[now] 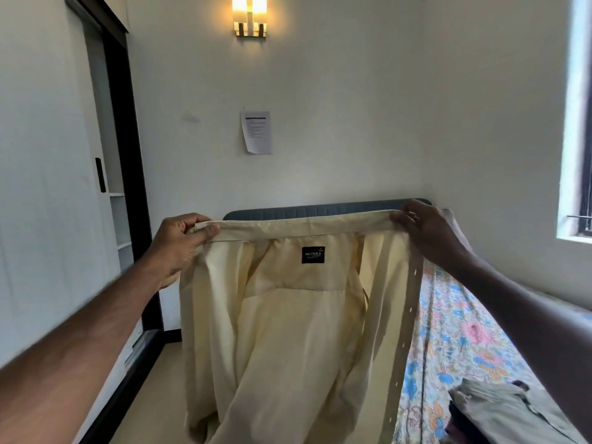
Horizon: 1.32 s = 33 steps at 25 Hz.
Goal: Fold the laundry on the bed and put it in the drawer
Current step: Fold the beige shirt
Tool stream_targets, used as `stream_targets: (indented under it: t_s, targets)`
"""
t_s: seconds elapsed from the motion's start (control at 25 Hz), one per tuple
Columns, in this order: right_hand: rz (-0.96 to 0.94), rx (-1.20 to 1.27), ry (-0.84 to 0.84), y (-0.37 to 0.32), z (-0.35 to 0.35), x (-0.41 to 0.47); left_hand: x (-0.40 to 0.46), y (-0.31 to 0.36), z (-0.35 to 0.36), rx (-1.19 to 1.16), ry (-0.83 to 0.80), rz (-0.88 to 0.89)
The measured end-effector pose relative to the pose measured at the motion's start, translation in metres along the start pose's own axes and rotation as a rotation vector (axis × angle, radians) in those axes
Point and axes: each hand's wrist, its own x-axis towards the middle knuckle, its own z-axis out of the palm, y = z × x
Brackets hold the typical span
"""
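Note:
A pale yellow button-up shirt (288,331) hangs open in the air in front of me, its inside and black neck label facing me. My left hand (182,241) pinches the left end of the collar. At the collar's right end, my right hand (429,232) grips the fabric. The collar is stretched level between both hands. The shirt's lower part drops out of view at the bottom. Behind it lies the bed (464,341) with a floral sheet.
A grey-green folded garment (499,408) lies on the bed at the lower right, with darker clothes beside it. A white wardrobe (48,187) with a dark frame stands on the left. The blue headboard (320,210) meets the far wall. A window (576,123) is on the right.

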Motion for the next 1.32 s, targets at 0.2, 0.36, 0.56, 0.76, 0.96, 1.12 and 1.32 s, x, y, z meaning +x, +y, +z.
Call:
stream_targets:
  t_s: [0.2, 0.36, 0.56, 0.76, 0.96, 1.12, 1.32]
  targets:
    - [0.201, 0.525, -0.098, 0.0, 0.0, 0.009, 0.01, -0.002, -0.022, 0.328, -0.004, 0.116]
    - [0.18, 0.738, -0.132, -0.008, -0.016, 0.022, 0.008, 0.008, -0.033, 0.269, 0.015, 0.105]
    - [0.23, 0.553, -0.288, -0.02, -0.044, 0.033, 0.011, 0.032, -0.046, 0.022, 0.047, 0.099]
    - [0.29, 0.579, -0.233, -0.032, -0.046, 0.032, 0.006, 0.056, -0.037, -0.1, 0.088, 0.064]
    - [0.182, 0.743, -0.284, -0.063, -0.102, 0.046, -0.003, 0.107, -0.08, -0.144, -0.376, -0.172]
    - [0.201, 0.678, -0.569, -0.081, -0.143, 0.062, 0.003, 0.131, -0.097, 0.17, -0.591, -0.235]
    - [0.304, 0.101, 0.097, -0.112, -0.031, 0.028, 0.001, 0.071, -0.007, 0.449, 0.411, 0.077]
